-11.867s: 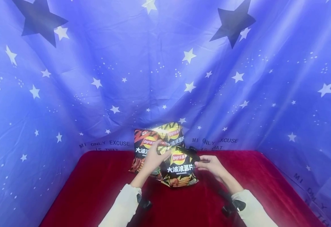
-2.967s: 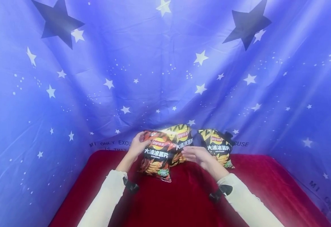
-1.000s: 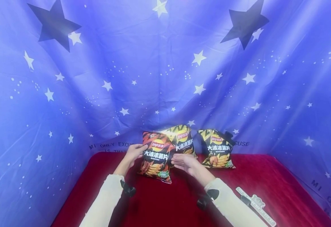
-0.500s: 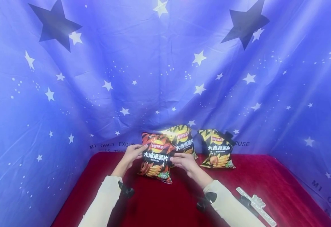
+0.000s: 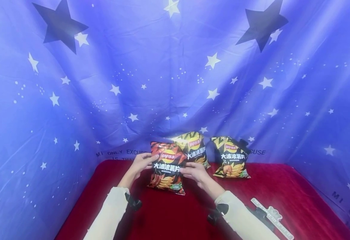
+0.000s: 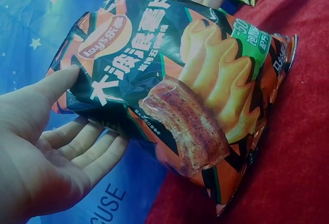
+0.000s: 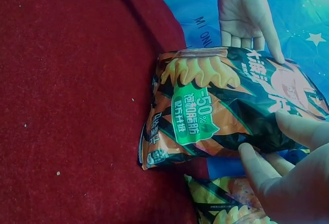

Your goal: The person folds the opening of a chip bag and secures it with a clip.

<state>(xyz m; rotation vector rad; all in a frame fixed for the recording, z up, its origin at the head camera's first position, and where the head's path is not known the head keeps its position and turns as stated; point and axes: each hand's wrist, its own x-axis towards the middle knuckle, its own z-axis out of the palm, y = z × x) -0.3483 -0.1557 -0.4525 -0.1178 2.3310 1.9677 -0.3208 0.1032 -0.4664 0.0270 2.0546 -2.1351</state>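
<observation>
Upright on the red cloth stands a red-and-black bag of chips (image 5: 167, 170), with a bacon and wavy chip picture in the left wrist view. My left hand (image 5: 139, 165) holds its left edge, thumb on the front and fingers behind. At the opposite edge, my right hand (image 5: 197, 173) grips the bag, its thumb on the front in the right wrist view and other fingers at the side and partly behind. A yellow-and-black bag of chips (image 5: 194, 145) leans close behind, partly covered. Another yellow-and-black bag of chips (image 5: 230, 158) stands apart on the right.
A white ruler-like strip with a clip (image 5: 274, 216) lies at the right beside my sleeve, a dark piece next to it. Some black object (image 5: 243, 144) shows behind the right bag. Blue star-printed fabric (image 5: 168, 83) hangs along the back of the red-covered table (image 5: 168, 220).
Earlier both hands were at a yellow-and-black bag, which now stands at the right. They then moved to the red bag; my left hand slid down from its top corner and my right hand came onto its edge.
</observation>
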